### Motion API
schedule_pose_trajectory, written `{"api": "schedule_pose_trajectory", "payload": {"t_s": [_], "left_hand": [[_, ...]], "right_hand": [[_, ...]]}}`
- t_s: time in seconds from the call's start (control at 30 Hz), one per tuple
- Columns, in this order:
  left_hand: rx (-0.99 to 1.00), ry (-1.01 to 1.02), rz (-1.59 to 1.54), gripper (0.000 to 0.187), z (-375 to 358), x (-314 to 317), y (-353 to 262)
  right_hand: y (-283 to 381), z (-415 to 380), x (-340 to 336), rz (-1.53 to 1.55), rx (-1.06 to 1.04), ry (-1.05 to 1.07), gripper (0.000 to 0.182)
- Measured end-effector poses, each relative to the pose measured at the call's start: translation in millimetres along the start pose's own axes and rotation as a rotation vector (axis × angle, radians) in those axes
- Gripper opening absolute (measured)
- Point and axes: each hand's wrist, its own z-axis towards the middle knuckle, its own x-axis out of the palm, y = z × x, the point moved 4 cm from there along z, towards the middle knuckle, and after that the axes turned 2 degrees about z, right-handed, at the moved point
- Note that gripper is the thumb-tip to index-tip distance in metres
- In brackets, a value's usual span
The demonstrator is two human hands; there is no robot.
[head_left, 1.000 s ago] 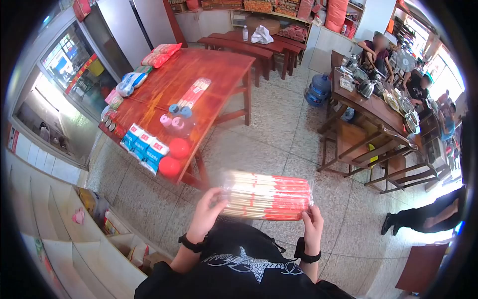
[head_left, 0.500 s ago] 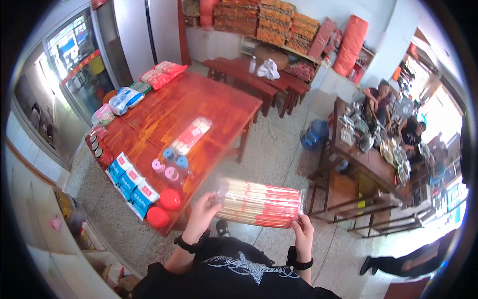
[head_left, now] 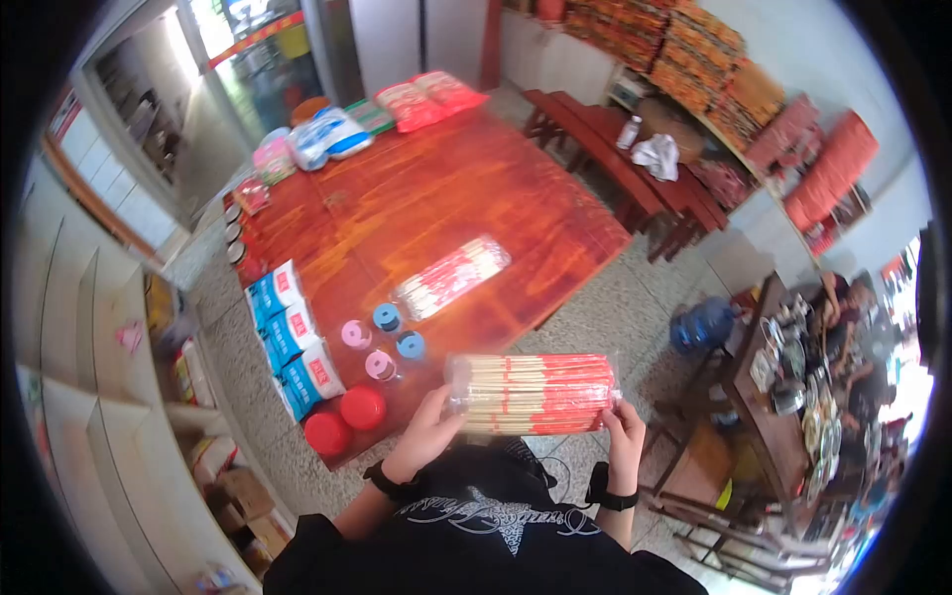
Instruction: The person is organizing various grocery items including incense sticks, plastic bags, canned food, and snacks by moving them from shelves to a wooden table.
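A clear plastic pack of chopsticks point(head_left: 535, 395), with red printed sleeves, is held level in front of my body. My left hand point(head_left: 424, 436) is closed on its left end, and my right hand point(head_left: 624, 441) pinches the lower right corner of the wrapper. Just beyond, a second pack of chopsticks point(head_left: 454, 278) lies on the reddish wooden table point(head_left: 397, 213). Between it and my left hand stand several bottles with pink point(head_left: 380, 366) and blue caps point(head_left: 411, 344). Two red-lidded jars point(head_left: 363, 407) are at the near table corner.
Blue-and-white packets point(head_left: 296, 342) and dark-lidded jars point(head_left: 235, 231) line the table's left edge; red bags point(head_left: 431, 101) sit at the far edge. Shelves point(head_left: 109, 397) are left. People sit by a dish-laden table point(head_left: 764, 426) at right, near a blue water jug point(head_left: 702, 325).
My view has turned right to left, so the table appears further right and closer. Both hands still hold the chopstick pack, now more level and nearer the table.
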Motion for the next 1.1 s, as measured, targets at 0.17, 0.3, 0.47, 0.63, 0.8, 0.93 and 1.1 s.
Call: {"api": "schedule_pose_trajectory", "payload": {"t_s": [0.17,0.3,0.47,0.63,0.8,0.93,1.1], "left_hand": [[-0.025,-0.248,0.063,0.051,21,9,-4],[-0.079,-0.437,-0.11,0.052,43,28,-27],[-0.037,-0.662,-0.148,0.049,67,42,-23],[0.051,-0.905,0.089,0.045,92,43,-4],[-0.29,-1.008,0.504,0.074,102,65,47],[-0.257,-1.07,0.457,0.078,99,70,52],[-0.354,-1.125,0.508,0.076,101,80,54]], "right_hand": [[-19,96,25,-0.057,0.032,0.281,0.025],[-17,170,45,-0.063,-0.014,0.491,0.027],[-4,229,75,-0.04,0.026,0.714,0.032],[-63,245,121,-0.005,0.242,0.995,0.029],[-88,247,133,-0.491,-0.307,1.02,0.034],[-93,257,138,-0.49,-0.223,1.117,0.04],[-103,255,130,-0.43,-0.26,0.998,0.039]]}}
